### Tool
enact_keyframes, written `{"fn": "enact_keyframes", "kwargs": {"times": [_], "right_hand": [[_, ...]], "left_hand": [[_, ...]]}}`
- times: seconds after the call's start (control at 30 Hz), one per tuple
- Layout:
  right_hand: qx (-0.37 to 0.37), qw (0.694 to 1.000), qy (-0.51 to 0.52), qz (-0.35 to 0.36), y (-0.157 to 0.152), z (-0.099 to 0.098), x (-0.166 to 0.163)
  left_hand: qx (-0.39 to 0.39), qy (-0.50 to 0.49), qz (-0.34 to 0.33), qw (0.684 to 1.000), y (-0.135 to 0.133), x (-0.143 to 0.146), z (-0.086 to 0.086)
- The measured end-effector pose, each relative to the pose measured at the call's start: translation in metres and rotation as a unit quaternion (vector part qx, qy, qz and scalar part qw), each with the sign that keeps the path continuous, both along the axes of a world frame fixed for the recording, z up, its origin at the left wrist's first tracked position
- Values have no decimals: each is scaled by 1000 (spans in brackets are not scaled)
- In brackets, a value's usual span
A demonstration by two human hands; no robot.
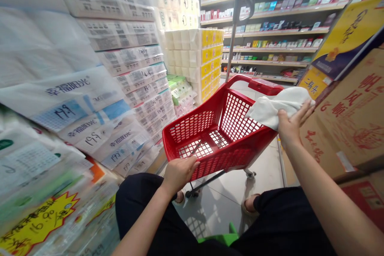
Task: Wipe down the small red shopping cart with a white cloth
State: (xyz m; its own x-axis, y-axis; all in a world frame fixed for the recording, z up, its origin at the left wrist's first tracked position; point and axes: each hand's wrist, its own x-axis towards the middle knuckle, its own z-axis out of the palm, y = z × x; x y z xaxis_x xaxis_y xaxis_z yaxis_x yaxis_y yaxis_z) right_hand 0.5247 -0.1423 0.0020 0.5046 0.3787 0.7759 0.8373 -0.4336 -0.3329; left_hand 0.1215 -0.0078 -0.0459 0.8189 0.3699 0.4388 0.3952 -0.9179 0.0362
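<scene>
A red plastic shopping basket (210,124) on wheels stands tilted on the floor in front of my knees. My left hand (178,173) is closed round its near rim. My right hand (290,125) presses a white cloth (277,107) against the basket's right rim, thumb on top and fingers spread under the cloth. The basket holds nothing that I can see. Its metal pull handle (237,20) rises behind it with a dark grip loop at the top.
Stacks of wrapped tissue packs (126,88) fill the left side, with yellow and white rolls (198,56) further back. Cardboard boxes (354,108) stand close on the right. Stocked shelves (276,28) line the back. A narrow tiled aisle (228,196) runs between.
</scene>
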Motion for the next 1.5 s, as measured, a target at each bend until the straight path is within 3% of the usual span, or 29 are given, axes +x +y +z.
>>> {"fn": "enact_keyframes", "kwargs": {"times": [0.1, 0.27, 0.4, 0.6, 0.83, 0.93, 1.03, 1.17, 1.27, 1.37, 1.5], "right_hand": [[82, 995, 42, -22, -4, -2, -17], [-10, 999, -45, 18, -16, -2, -49], [-70, 993, -82, 48, -17, -15, -80], [-134, 977, -74, 149, -3, -39, -148], [-199, 941, -84, 262, 3, -36, -214], [-219, 923, -114, 294, 3, -34, -207], [-233, 913, -147, 299, -1, -30, -174], [-203, 942, -144, 225, -15, -20, -122], [-179, 957, -119, 194, -24, -10, -104], [-175, 963, -94, 183, -22, -5, -114], [-198, 951, -103, 214, -5, -14, -160]], "left_hand": [[-2, 1, 4, 1000, -1, 1, 0], [0, 11, 15, 1000, -5, 5, 0], [10, 4, 23, 1000, -7, 8, -1], [20, -6, 20, 1000, -9, 12, 1], [18, -1, 26, 999, -12, 13, 2], [13, 7, 35, 999, -13, 13, 2], [-5, 15, 22, 1000, -15, 12, 2], [-48, 23, 14, 999, -18, 13, 4], [-79, 28, 20, 996, -21, 15, 8], [-111, 27, 24, 993, -26, 21, 16], [-150, -43, 25, 987, -33, 31, 31]]}}
